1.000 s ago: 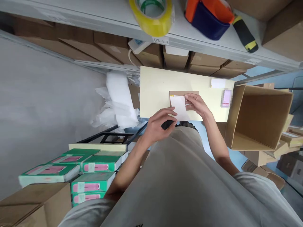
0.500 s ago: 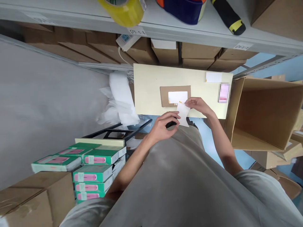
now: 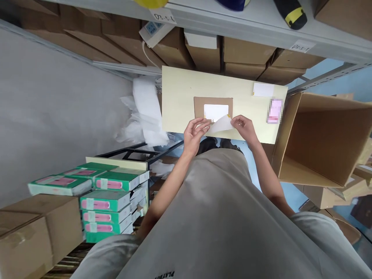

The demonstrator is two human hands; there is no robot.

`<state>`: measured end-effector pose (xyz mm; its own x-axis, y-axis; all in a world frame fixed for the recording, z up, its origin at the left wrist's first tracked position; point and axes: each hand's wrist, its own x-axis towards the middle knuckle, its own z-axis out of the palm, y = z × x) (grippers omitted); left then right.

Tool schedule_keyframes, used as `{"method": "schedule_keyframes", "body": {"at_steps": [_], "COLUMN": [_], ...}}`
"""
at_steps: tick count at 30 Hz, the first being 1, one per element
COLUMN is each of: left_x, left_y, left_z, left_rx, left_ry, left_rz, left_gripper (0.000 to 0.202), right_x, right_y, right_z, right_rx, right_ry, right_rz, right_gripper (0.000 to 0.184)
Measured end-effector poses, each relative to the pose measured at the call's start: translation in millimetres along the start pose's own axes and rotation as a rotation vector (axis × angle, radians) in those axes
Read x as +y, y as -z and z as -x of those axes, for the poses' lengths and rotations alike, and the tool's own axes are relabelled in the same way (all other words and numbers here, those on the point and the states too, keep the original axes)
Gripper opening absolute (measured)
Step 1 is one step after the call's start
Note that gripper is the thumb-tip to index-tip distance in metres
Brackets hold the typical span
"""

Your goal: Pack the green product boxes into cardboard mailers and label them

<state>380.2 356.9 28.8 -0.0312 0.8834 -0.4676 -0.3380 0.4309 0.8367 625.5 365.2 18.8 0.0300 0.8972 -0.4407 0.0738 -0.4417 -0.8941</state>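
Note:
A thin white paper slip (image 3: pixel 222 124) with a small yellow mark is stretched at a slant between my hands, over the front edge of a flat brown cardboard box (image 3: pixel 199 104). My right hand (image 3: pixel 244 128) pinches the slip's right end. At its left end, the fingertips and thumb of my left hand (image 3: pixel 195 135) close on the corner, the other fingers loosely curled. On top of the box is a white label (image 3: pixel 216 111), its lower edge partly covered by the slip. The box lies on a cream tabletop (image 3: pixel 177 97).
Near the table's right end lie a white paper (image 3: pixel 263 89) and a pink, blurred-out item (image 3: pixel 274 111). A large open carton (image 3: pixel 325 135) stands to the right. Green boxes (image 3: pixel 106 197) are stacked at left, bubble wrap (image 3: pixel 148 108) behind them. A shelf (image 3: pixel 232 29) spans the back.
Both hands have moved up in the picture, the left further over the table. The slip has gone from hanging below the box to lying slanted across its front edge. The view has tilted.

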Motion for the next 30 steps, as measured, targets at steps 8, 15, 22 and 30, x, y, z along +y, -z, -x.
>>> {"method": "schedule_keyframes", "body": {"at_steps": [8, 15, 22, 30], "left_x": [-27, -34, -41, -41], "left_y": [5.3, 9.0, 11.0, 15.0], "left_z": [-14, -22, -35, -42], "left_rx": [0.043, -0.025, -0.028, -0.183], "left_ry": [0.131, 0.25, 0.278, 0.324], "left_rz": [-0.02, -0.069, -0.139, -0.21], "left_gripper": [0.049, 0.047, 0.048, 0.056], "right_x": [-17, -26, -29, -41], "right_y": [2, 5, -1, -14], "right_z": [18, 26, 29, 36], "right_rx": [0.041, 0.035, 0.049, 0.044], "right_ry": [-0.005, -0.036, -0.083, -0.118], "right_rz": [-0.062, -0.081, -0.178, -0.24], "right_gripper": [0.018, 0.021, 0.023, 0.03]}}
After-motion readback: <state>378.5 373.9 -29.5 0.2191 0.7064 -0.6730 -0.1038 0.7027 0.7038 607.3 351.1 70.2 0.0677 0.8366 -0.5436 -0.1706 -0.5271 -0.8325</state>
